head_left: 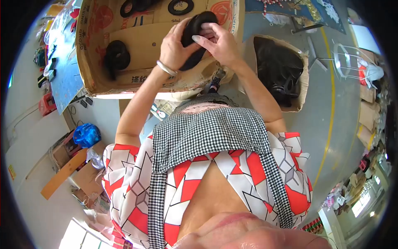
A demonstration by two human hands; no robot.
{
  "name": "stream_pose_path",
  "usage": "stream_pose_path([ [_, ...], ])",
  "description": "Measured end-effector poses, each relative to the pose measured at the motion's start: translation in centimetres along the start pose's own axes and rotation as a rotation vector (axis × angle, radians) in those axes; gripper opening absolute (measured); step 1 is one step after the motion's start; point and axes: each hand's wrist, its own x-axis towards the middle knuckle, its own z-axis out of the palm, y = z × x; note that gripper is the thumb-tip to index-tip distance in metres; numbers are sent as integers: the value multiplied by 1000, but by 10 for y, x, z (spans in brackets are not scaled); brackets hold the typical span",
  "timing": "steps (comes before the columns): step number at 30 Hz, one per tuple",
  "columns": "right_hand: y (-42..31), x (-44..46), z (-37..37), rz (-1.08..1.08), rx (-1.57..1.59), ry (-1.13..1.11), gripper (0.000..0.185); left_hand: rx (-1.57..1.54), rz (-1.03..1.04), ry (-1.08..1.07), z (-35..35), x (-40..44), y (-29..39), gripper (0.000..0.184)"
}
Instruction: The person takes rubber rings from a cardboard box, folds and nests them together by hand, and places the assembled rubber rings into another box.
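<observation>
My left hand point(176, 46), with a white bangle at the wrist, is closed on a black, soft-looking ring-shaped piece point(204, 18). From the other side my right hand point(220, 43) grips the same piece, its thumb and fingertips pressed against the inner edge. A black part point(192, 62) hangs below the fingers; whether it belongs to the held piece I cannot tell. Both hands are over the near side of a large open cardboard box point(145, 37). On its cardboard surface lie a black ring point(181, 6), another ring point(127, 8) and a thicker black ring-shaped piece point(118, 55).
At the right stands a smaller carton point(304, 79) filled with black pieces point(280, 66). A blue-topped table point(66, 83) adjoins the big box on the left. Further off are a blue plastic bag point(87, 135), a white-framed stool point(344, 62) and a yellow floor line point(331, 108).
</observation>
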Motion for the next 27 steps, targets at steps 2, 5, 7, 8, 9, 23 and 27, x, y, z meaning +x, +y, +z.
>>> stream_pose_path([
  [2, -6, 1, 0, -13, 17, 53, 37, -10, -100, -67, -5, -5, 22, 68],
  [5, -9, -1, -2, -32, 44, 5, 40, -72, -53, -65, -5, -14, 22, 68],
  [7, -18, -8, 2, -43, -132, 66, 47, 31, -71, -39, 0, -23, 31, 65],
  [8, -19, -9, 6, -97, -295, 107, 48, 86, -90, -29, 2, -26, 37, 64],
  [9, -18, -10, 9, -100, -297, 102, 48, 93, -114, -7, 4, -27, 40, 60],
  [23, 32, 32, -113, -343, -369, 869, 25, -369, -368, 236, 14, -30, -56, 43],
  [27, -15, 8, -20, -189, -128, 163, 45, -188, -209, 184, 26, -13, 1, 64],
])
